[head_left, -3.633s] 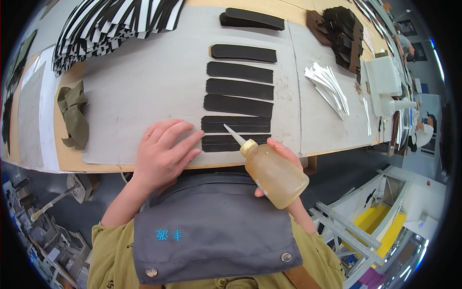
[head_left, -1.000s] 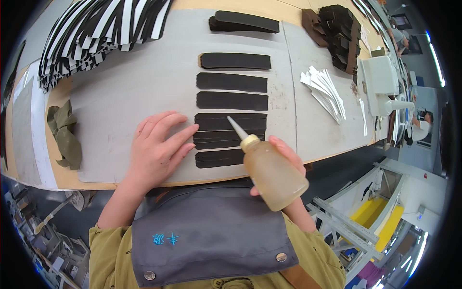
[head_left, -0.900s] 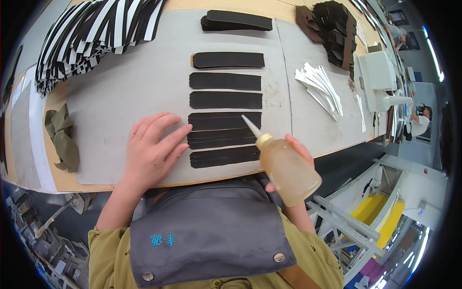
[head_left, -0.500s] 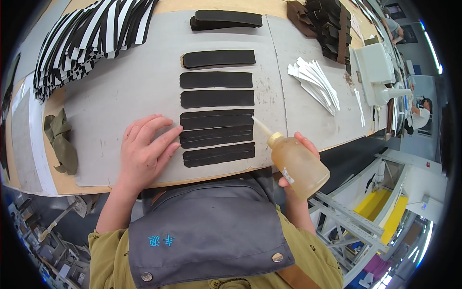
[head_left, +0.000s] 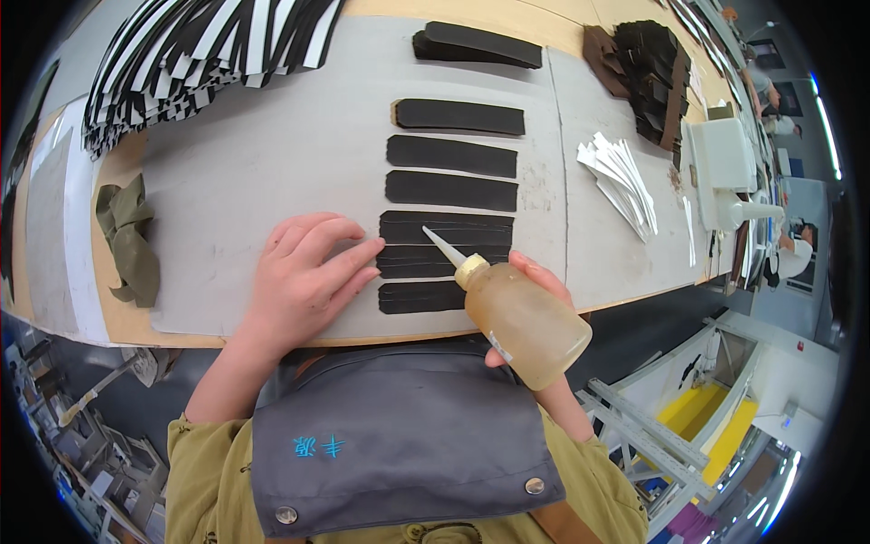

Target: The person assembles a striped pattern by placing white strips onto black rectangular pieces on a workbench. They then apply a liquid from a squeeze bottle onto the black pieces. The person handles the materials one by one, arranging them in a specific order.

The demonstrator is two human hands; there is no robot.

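My right hand [head_left: 546, 279] is wrapped round a squeeze bottle [head_left: 530, 326] of cloudy, yellowish liquid. The bottle leans to the left, and its pointed white nozzle [head_left: 442, 246] reaches over a black strip [head_left: 480, 223], with the tip at or just above it. Thin lines run lengthwise along this strip. My left hand [head_left: 313, 272] rests palm down, its outstretched fingertips at the left ends of this strip and the lined strip [head_left: 408, 261] just below. A nearer lined strip [head_left: 417, 296] is partly hidden by the bottle.
Farther up the grey mat [head_left: 272, 181] lie plain black strips [head_left: 453, 190] and a small stack [head_left: 480, 45]. Striped black-and-white strips [head_left: 199, 63] fill the far left. A green cloth [head_left: 130, 240] lies left, white slips [head_left: 621, 186] right, dark pieces [head_left: 648, 82] behind them.
The bottle in my right hand has moved leftward along the lined strip, its nozzle going from the right end to nearer the left end. My left hand stays by the strip ends.
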